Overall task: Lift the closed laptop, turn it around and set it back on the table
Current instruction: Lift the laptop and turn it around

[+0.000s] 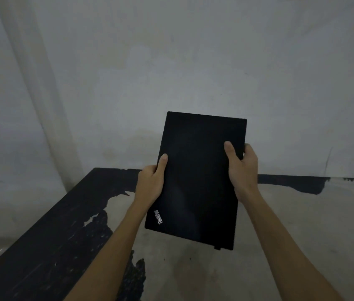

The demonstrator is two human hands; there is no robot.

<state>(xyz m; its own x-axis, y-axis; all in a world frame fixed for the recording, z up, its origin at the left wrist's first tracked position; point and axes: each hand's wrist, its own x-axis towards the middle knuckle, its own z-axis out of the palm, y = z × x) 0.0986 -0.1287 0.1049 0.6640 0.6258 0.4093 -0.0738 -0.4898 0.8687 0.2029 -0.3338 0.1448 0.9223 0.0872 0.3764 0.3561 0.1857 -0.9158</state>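
Laptop [197, 179]: closed, black, up in the air above the table, clear of the surface; long sides running near to far, lid facing the camera, far end tipped up toward the wall.
Logo [158, 217]: small silver lettering at the near left corner of the lid, reading sideways.
Left hand [151, 183]: clamped on the left long edge, thumb flat on the lid, fingers hidden behind.
Right hand [240, 165]: gripping the right long edge a little farther up, thumb pressed onto the lid, fingers wrapped round the back.
Forearms: bare, reaching in from the near edge, one on each side of the laptop.
Table [291, 224]: below and near, pale worn middle, black coating peeling in ragged patches along the left and far edges.
Wall [171, 61]: pale grey, stained, right behind the table.
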